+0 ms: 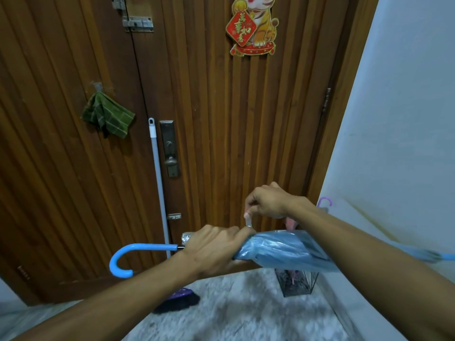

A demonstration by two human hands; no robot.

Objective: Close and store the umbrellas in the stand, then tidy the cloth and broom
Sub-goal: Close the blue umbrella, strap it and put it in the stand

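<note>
Ahead of us stands a brown ribbed wooden door (221, 119) with a dark metal lock plate and knob (170, 148) at mid-height and a grey metal slide bolt (138, 23) near the top. We see a red-and-gold paper tiger decoration (252, 25) stuck high on it. A pale painted wall (406, 107) rises on the right, above a grey speckled stone floor (234, 311).

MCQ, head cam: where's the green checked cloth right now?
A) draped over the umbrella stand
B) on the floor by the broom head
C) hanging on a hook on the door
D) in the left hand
C: the green checked cloth hangs from a small hook on the wooden door, left of the broom handle, while both hands are busy with the blue umbrella.
</note>
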